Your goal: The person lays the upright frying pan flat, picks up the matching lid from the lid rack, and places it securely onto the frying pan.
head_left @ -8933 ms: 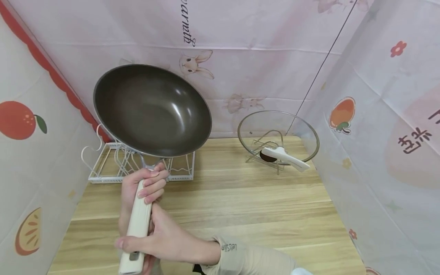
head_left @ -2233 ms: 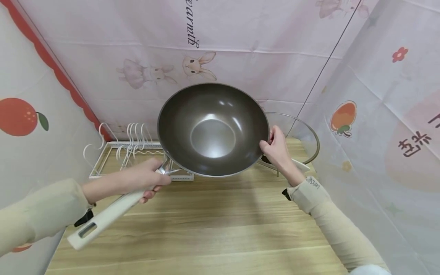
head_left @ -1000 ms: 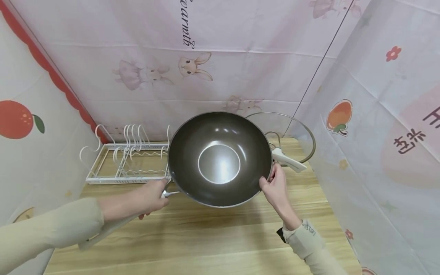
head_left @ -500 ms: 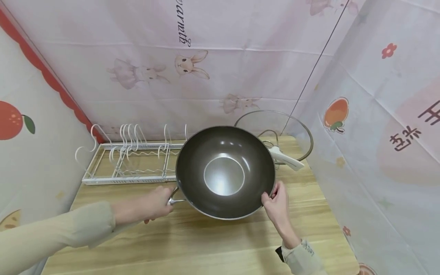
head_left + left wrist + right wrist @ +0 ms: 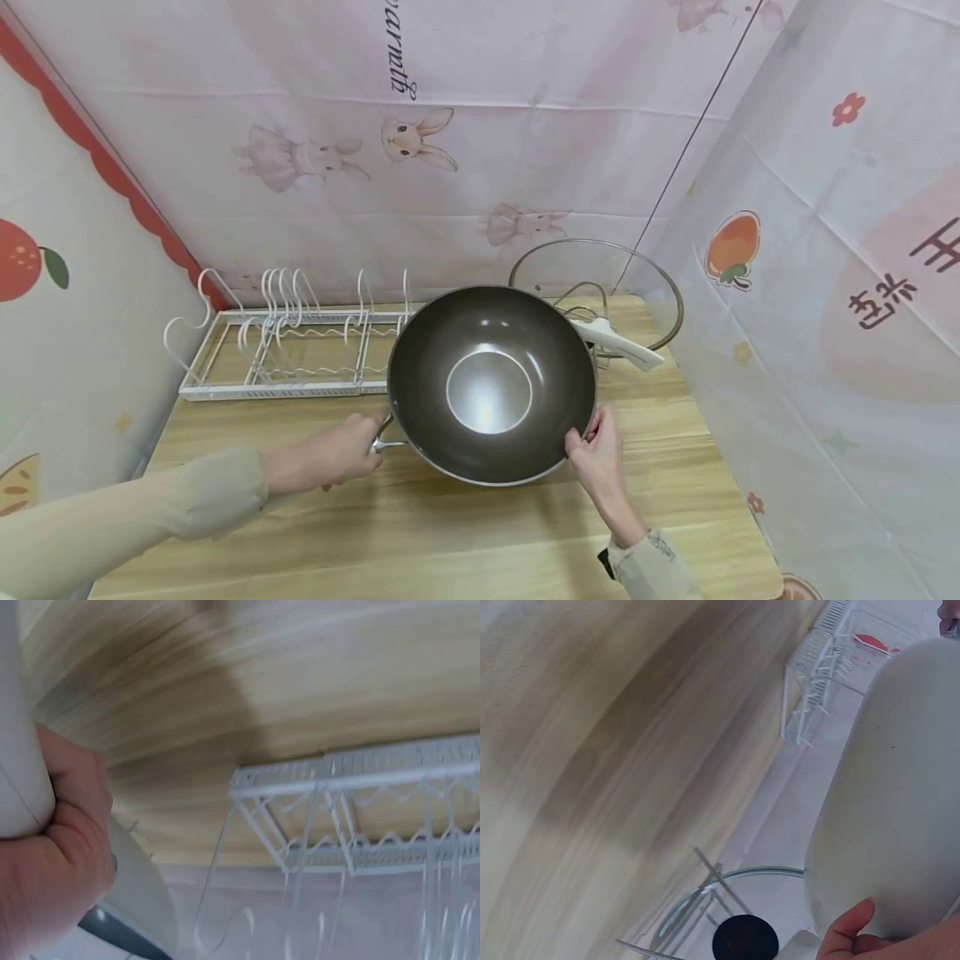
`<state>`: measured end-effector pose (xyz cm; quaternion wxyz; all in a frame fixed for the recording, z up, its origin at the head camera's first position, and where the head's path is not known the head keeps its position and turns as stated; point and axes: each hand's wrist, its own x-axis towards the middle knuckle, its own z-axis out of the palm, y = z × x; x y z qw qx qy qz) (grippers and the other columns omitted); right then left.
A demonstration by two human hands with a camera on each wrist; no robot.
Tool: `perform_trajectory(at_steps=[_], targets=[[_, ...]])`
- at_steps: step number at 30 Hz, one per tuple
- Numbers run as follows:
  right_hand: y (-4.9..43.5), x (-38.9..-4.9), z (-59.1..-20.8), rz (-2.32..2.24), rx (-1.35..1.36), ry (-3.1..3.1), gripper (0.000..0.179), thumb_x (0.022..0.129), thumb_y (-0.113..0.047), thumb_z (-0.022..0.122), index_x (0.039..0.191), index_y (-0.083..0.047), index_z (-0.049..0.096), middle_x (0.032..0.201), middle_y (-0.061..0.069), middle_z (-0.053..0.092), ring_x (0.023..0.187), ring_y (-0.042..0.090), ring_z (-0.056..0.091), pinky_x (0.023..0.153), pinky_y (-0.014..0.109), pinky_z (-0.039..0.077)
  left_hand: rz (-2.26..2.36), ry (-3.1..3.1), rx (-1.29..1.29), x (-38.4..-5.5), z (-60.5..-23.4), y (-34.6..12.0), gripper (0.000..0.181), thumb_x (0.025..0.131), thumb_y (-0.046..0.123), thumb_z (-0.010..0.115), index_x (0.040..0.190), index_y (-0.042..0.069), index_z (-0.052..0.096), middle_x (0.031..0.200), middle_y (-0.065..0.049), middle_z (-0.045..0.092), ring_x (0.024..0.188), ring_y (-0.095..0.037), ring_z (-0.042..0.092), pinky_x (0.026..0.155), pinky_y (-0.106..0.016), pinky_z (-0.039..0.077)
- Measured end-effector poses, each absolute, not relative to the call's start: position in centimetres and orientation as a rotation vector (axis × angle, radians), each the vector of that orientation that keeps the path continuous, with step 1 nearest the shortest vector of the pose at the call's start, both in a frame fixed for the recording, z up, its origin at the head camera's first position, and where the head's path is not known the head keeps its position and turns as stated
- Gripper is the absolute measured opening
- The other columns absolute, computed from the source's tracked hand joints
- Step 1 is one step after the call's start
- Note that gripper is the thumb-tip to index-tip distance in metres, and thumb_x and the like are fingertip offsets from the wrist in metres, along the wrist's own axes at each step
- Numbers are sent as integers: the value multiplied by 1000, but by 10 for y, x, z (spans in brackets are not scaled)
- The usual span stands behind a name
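A dark-lined wok with a pale outside faces upward in the middle of the head view. My left hand grips its cream handle close to the metal joint; the left wrist view shows the fingers curled round that handle. On the opposite side, my right hand pinches the rim, thumb inside. From the right wrist, the wok's pale underside appears off the wooden table. Most of the handle is hidden under the left forearm in the head view.
Behind the wok at left stands a white wire rack with upright loops. At the back right, a glass lid with a white handle leans on a small wire stand. Printed cloth walls enclose the table.
Earlier both hands gripped the handle, with the wok over the rack at left. The right hand has since moved to the rim, and the wok has come right, levelled and lowered, slowing lately.
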<state>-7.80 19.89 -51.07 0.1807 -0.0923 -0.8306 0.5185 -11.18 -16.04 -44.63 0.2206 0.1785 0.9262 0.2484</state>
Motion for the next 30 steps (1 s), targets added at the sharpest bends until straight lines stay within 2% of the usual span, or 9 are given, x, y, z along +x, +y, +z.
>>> perform_trajectory(at_steps=[8,15,22,30], targets=[[201,-84,-526,1448,-269,-2434,24,74,5,59,81,-7,39,69,0,39,57,9,38,49,23,31,768,2558,513,-115,-478,-163,24,81,-2,61,104,-5,54,62,-6,52,30,-11,43,26,-28,39],[206,-91,-540,1442,-272,-2470,22,75,4,59,81,-7,40,68,0,41,56,9,40,50,23,33,748,2592,572,-120,-495,-160,27,81,-1,59,106,-9,54,59,-5,52,29,-10,44,26,-28,40],[210,-95,-556,1416,-283,-2475,25,73,3,60,79,-8,38,68,2,41,62,17,42,53,27,35,755,2582,642,-126,-512,-157,30,80,0,60,108,-12,56,64,-5,52,37,-10,47,30,-26,40],[215,-99,-573,1387,-278,-2514,25,74,4,59,81,-7,39,70,3,42,64,18,42,56,27,36,702,2613,656,-132,-531,-154,30,80,0,64,106,-13,56,66,-4,51,46,-12,49,36,-24,41]])
